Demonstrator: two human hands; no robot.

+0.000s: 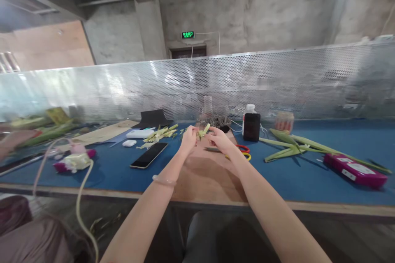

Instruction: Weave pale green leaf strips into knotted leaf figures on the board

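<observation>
Above the brown board (200, 181), my left hand (189, 139) has its fingers pinched on one side of a small pale-green leaf piece (203, 131). Fingers of my right hand (218, 138) are closed on the other side of that piece, close to my left hand. Its exact shape is partly hidden by the fingertips. Below and beside my right hand lie scissors (245, 153) with red and yellow handles, partly covered by my forearm. A heap of cut green strips (160, 133) is left of my left hand, with small bits scattered near it.
Left on the blue table are a dark phone (149, 155) and a white earbud case (129, 143). Right are a black phone (251, 127) before a white bottle, long green leaves (284, 148) and a magenta box (354, 169). A co-worker's arm (12, 144) reaches in far left.
</observation>
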